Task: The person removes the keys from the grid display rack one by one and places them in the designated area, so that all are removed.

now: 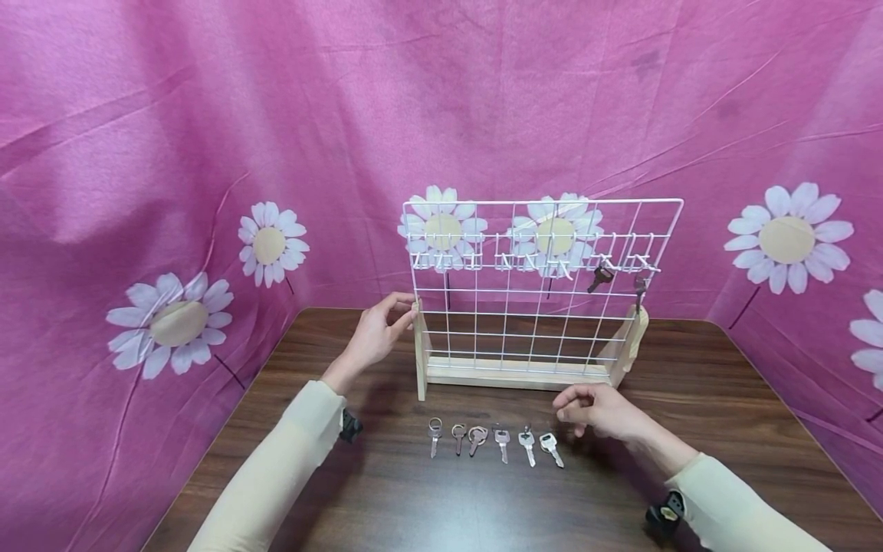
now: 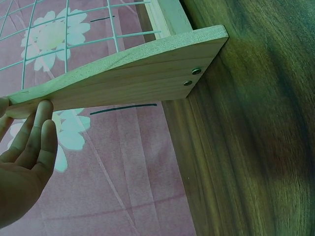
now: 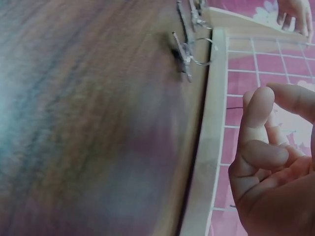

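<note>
A white wire grid rack (image 1: 507, 335) with hooks stands on a wooden base. My left hand (image 1: 373, 335) pinches the upper end of its left wooden side piece (image 2: 128, 78), with the thumb and fingers on opposite faces. Two dark keys, one of them a black-headed key (image 1: 600, 277), hang at the rack's right end. In front of the rack, several keys with rings lie in a row; the rightmost silver key (image 1: 552, 449) is nearest my right hand (image 1: 599, 412). That hand hovers over the table with its fingers loosely curled, holding nothing.
The brown wooden table (image 1: 469, 514) carries the rack and keys. Pink cloth (image 1: 345, 115) printed with daisies hangs behind and along both sides. White hooks (image 1: 506, 261) line the rack's upper part.
</note>
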{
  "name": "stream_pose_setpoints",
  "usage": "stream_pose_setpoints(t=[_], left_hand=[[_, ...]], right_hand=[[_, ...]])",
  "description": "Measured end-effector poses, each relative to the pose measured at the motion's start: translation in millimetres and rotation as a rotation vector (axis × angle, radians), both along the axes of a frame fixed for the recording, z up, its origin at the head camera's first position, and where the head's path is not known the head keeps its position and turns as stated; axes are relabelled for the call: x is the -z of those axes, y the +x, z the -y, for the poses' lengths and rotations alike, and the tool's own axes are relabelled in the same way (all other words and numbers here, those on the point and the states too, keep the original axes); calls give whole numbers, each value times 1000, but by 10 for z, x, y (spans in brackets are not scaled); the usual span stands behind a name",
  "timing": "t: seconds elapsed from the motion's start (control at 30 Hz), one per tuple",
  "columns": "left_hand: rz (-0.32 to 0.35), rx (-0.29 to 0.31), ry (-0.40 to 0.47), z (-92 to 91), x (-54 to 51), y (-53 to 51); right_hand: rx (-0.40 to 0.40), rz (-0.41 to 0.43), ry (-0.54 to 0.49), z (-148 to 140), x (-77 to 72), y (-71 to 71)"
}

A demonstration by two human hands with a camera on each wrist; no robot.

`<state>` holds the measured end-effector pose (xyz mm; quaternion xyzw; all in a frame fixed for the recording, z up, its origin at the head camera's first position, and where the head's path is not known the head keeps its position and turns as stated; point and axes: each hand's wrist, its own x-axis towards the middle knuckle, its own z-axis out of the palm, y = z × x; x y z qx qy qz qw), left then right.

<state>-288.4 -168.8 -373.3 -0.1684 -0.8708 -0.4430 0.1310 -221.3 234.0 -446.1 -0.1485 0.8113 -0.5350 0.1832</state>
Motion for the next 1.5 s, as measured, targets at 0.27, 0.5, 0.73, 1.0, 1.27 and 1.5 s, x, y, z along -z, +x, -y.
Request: stream_pose_setpoints(t=[0.27, 0.5, 0.73, 1.0, 1.27, 1.5], left_hand=[[3, -2, -3, 4, -12, 14], [2, 8, 14, 9, -7, 17], [-5, 7, 13, 5, -21, 10], [-1, 9, 4, 9, -20, 21], [11, 11, 19, 17, -21, 10], [24, 12, 6, 10, -32, 12]], right_hand=[[34, -85, 6, -28, -154, -18], [78, -106, -22, -20, -329, -3], [101, -143, -20, -1, -468, -6], [135, -174, -24, 1, -570, -22], [153, -221, -68, 6, -744, -43], [137, -221, -116, 26, -769, -45]])
